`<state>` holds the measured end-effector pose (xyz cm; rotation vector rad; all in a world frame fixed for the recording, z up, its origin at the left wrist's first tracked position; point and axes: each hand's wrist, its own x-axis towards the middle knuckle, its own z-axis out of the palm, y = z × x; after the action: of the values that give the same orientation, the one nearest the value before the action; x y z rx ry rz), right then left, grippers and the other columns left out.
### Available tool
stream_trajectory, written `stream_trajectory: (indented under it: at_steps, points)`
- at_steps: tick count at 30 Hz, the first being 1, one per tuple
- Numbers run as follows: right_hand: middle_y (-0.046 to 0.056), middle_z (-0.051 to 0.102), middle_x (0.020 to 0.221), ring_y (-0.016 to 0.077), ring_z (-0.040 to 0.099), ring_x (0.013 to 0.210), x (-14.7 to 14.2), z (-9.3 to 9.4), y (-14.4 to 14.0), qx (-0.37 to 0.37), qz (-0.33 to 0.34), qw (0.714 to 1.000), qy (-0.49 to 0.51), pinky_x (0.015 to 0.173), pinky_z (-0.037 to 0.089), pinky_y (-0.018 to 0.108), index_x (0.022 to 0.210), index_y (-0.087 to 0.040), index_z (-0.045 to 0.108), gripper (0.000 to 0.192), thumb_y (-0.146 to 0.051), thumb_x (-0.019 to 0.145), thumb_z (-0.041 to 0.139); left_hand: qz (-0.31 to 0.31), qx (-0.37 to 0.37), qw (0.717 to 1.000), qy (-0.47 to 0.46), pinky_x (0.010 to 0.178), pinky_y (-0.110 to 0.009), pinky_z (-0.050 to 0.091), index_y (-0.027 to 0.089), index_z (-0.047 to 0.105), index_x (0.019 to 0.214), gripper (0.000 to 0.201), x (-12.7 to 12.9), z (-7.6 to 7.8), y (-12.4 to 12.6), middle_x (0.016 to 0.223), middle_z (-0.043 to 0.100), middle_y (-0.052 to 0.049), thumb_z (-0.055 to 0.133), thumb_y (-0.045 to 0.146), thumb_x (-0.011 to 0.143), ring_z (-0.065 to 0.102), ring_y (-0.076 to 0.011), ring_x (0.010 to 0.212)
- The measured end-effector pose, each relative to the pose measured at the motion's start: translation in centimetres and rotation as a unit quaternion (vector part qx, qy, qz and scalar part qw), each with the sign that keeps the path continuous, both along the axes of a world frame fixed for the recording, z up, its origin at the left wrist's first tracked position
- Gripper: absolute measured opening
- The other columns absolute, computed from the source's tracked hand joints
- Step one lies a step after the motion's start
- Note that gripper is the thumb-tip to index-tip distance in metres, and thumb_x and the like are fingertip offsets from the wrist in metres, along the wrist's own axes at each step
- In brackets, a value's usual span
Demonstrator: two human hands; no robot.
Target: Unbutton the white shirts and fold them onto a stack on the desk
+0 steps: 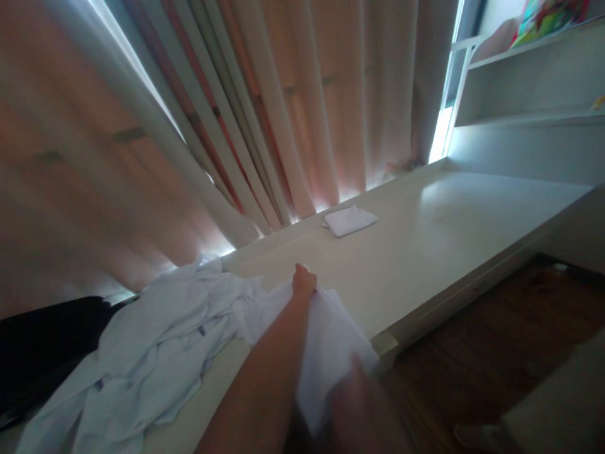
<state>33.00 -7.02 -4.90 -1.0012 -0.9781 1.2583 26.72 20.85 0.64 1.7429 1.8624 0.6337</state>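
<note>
White cloth (328, 340), one: hanging below and to the right of my left hand (304, 282), which is closed in a fist on its upper edge. Long axis: from that fist down toward my body, lowest corner pointing at me. My right hand (355, 394): blurred, at the cloth's lower part; openness and grip I cannot tell. Crumpled white fabric heap (165, 321): to the left. Folded white cloth (350, 221): farther off, flat on the surface (406, 252).
</note>
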Motion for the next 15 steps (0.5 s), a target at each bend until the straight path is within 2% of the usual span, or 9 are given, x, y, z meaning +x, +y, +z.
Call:
stream_trajectory:
  at_steps: [3, 5, 7, 10, 12, 15]
  points:
    - [0.009, 0.059, 0.132, 0.0241, 0.06, 0.112, 0.8, -0.9, -1.0, -0.014, 0.014, 1.0, -0.017, 0.093, 0.054, 0.044, 0.126, -0.023, 0.06, 0.034, -0.042, 0.097, 0.058, -0.025, -0.022, 0.999, -0.011, 0.088, -0.044, 0.056, 0.017, 0.058, 0.126, 0.037, 1.8, -3.0, 0.1, 0.126, 0.061, -0.01, 0.062, 0.035, 0.094, 0.063, -0.0231, 0.106]
    - [0.009, 0.059, 0.13, 0.024, 0.061, 0.111, 0.9, -1.3, -1.5, -0.02, 0.024, 0.999, -0.039, 0.091, 0.055, 0.044, 0.125, -0.023, 0.06, 0.033, -0.039, 0.096, 0.06, -0.055, -0.028, 0.998, -0.023, 0.084, -0.041, 0.057, 0.016, 0.058, 0.125, 0.036, 2.2, -4.4, 0.0, 0.119, 0.064, -0.009, 0.061, 0.034, 0.094, 0.066, -0.0206, 0.099]
    - [0.009, 0.06, 0.128, 0.0239, 0.061, 0.11, 1.0, -1.6, -1.5, -0.022, 0.031, 0.997, -0.066, 0.09, 0.056, 0.044, 0.125, -0.023, 0.06, 0.033, -0.039, 0.096, 0.06, -0.095, -0.029, 0.994, -0.038, 0.079, -0.035, 0.057, 0.016, 0.055, 0.127, 0.034, 2.0, -5.0, 0.0, 0.103, 0.07, -0.007, 0.06, 0.026, 0.094, 0.068, -0.0165, 0.084]
    - [0.009, 0.061, 0.127, 0.0232, 0.062, 0.108, 1.8, -2.1, -1.2, -0.019, 0.033, 0.994, -0.107, 0.089, 0.056, 0.042, 0.123, -0.023, 0.061, 0.03, -0.039, 0.096, 0.059, -0.162, -0.004, 0.985, -0.056, 0.078, -0.03, 0.056, 0.017, 0.054, 0.126, 0.035, 0.2, -4.5, -0.6, 0.084, 0.073, -0.002, 0.055, 0.017, 0.091, 0.068, -0.0141, 0.072]
    - [0.009, 0.061, 0.126, 0.0227, 0.062, 0.106, 2.9, -2.4, -1.2, -0.013, 0.027, 0.99, -0.135, 0.087, 0.057, 0.042, 0.122, -0.023, 0.061, 0.03, -0.039, 0.096, 0.06, -0.196, 0.036, 0.978, -0.059, 0.087, -0.033, 0.054, 0.019, 0.059, 0.118, 0.028, -2.2, -3.8, -1.7, 0.093, 0.074, -0.004, 0.053, 0.02, 0.091, 0.069, -0.0162, 0.085]
    - [0.007, 0.066, 0.114, 0.0214, 0.065, 0.097, 4.7, -2.5, -1.5, -0.005, 0.008, 0.984, -0.18, 0.078, 0.059, 0.037, 0.114, -0.024, 0.065, 0.026, -0.043, 0.097, 0.057, -0.215, 0.108, 0.97, -0.043, 0.112, -0.043, 0.038, 0.02, 0.064, 0.113, 0.025, -7.0, -3.3, -4.5, 0.122, 0.069, -0.008, 0.048, 0.025, 0.094, 0.058, -0.0214, 0.122]
